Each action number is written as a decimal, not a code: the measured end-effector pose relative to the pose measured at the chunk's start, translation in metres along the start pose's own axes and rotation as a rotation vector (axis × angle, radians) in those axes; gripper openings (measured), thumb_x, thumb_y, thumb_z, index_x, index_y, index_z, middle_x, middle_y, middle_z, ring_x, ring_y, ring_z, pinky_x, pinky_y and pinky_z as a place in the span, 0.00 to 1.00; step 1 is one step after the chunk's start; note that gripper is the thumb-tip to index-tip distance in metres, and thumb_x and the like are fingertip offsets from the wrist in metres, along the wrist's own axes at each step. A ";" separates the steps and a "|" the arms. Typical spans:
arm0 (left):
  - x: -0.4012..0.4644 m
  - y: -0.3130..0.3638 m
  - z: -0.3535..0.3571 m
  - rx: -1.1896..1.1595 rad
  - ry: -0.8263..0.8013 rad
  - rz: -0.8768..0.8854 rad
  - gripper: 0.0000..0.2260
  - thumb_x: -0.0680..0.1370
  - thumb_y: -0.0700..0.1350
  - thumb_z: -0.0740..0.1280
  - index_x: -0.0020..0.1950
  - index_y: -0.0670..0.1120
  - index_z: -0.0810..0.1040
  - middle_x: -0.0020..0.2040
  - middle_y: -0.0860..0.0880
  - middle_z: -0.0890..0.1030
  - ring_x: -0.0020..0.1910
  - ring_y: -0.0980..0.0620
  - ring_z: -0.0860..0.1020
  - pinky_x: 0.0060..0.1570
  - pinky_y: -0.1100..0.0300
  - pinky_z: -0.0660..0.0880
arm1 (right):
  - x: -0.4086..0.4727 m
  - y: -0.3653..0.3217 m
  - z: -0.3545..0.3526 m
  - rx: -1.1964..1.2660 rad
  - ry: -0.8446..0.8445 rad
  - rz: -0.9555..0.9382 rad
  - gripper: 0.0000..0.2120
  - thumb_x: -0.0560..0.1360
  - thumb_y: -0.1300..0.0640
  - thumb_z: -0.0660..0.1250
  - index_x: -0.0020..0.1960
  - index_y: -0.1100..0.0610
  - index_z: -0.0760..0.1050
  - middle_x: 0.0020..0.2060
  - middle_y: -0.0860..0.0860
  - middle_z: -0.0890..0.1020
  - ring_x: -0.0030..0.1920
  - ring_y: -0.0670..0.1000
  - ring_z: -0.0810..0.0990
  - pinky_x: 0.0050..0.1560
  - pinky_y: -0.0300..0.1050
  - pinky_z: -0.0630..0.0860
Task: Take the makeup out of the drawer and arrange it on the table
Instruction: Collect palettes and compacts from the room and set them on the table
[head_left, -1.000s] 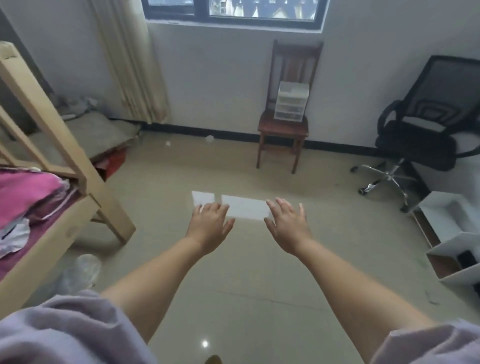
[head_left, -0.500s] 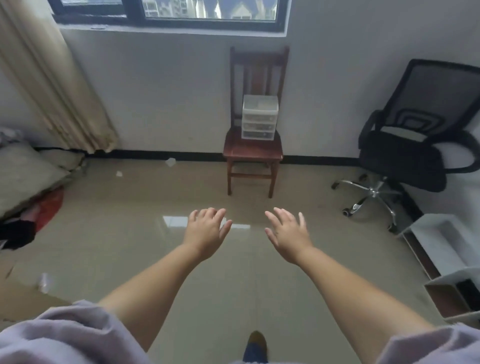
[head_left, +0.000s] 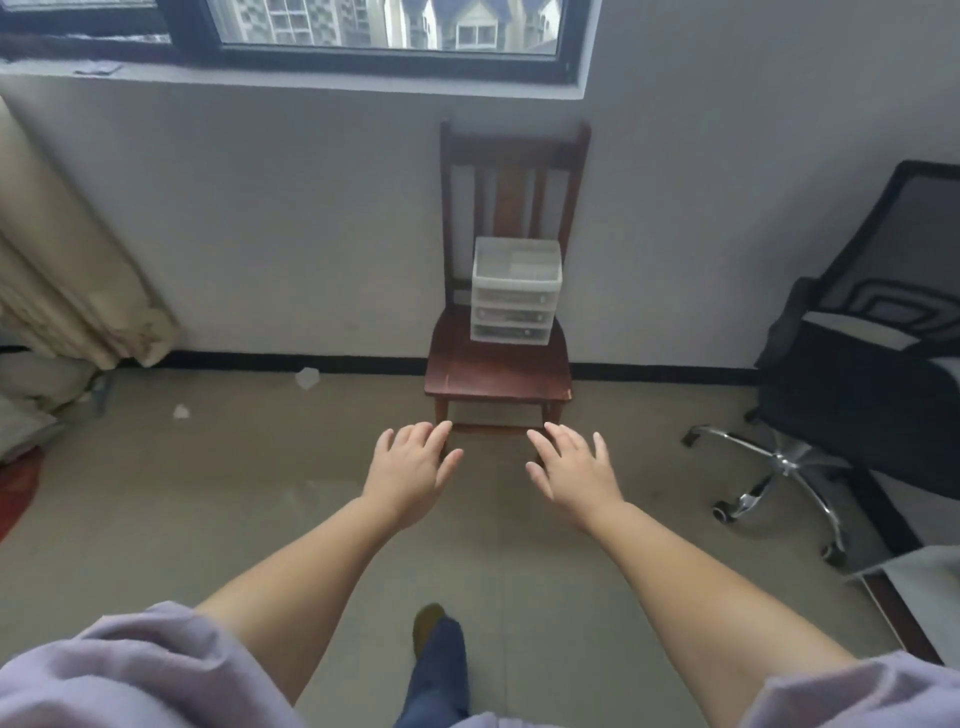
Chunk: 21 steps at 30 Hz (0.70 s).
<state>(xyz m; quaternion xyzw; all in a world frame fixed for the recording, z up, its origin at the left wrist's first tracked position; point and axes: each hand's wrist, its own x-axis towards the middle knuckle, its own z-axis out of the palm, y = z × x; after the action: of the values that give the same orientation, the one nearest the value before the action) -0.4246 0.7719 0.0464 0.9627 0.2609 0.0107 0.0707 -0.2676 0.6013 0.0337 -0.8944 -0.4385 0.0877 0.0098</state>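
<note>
a small white plastic drawer unit (head_left: 516, 291) with three shallow drawers and an open tray on top stands on the seat of a dark wooden chair (head_left: 497, 371) in the upper middle of the frame, set against the grey wall under a window (head_left: 384, 26). the drawers are all pushed in; something dark shows faintly through their fronts, too blurred to tell what it is.

both arms reach forward from the bottom of the frame. the left hand (head_left: 413, 467) hovers palm down just left of centre, fingers straight and slightly spread, holding nothing. the right hand (head_left: 574, 470) hovers beside it, just right of centre, fingers also loose and spread, holding nothing. both hands sit below the chair's front edge in the frame, well apart from the drawer unit and touching nothing.

lilac sleeves fill the lower corners. a foot in a brown shoe (head_left: 427, 621) shows at the bottom centre. a black office chair (head_left: 852, 395) stands at the right edge, and a beige curtain (head_left: 67, 270) hangs at the left.
</note>
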 end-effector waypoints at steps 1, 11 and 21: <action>0.029 -0.007 -0.001 0.000 -0.008 0.012 0.23 0.81 0.58 0.48 0.73 0.51 0.60 0.68 0.51 0.69 0.68 0.50 0.65 0.69 0.51 0.56 | 0.025 0.004 -0.004 0.005 0.001 0.012 0.25 0.81 0.44 0.47 0.76 0.48 0.52 0.76 0.49 0.55 0.75 0.47 0.51 0.73 0.59 0.43; 0.259 -0.039 0.000 0.029 -0.094 0.123 0.24 0.80 0.59 0.49 0.74 0.52 0.60 0.69 0.50 0.69 0.69 0.50 0.65 0.69 0.50 0.55 | 0.223 0.049 -0.027 0.063 -0.039 0.098 0.25 0.81 0.44 0.45 0.76 0.47 0.51 0.76 0.48 0.55 0.76 0.48 0.50 0.73 0.57 0.43; 0.437 -0.048 0.055 0.002 -0.159 0.033 0.24 0.80 0.58 0.51 0.73 0.49 0.61 0.68 0.49 0.70 0.68 0.49 0.66 0.69 0.50 0.58 | 0.417 0.106 -0.004 0.125 -0.148 0.024 0.25 0.81 0.44 0.47 0.76 0.49 0.53 0.75 0.50 0.57 0.75 0.50 0.52 0.74 0.55 0.50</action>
<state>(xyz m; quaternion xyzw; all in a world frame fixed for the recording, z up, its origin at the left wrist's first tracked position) -0.0681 1.0255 -0.0218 0.9648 0.2386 -0.0648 0.0900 0.0666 0.8641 -0.0348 -0.8884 -0.4209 0.1806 0.0320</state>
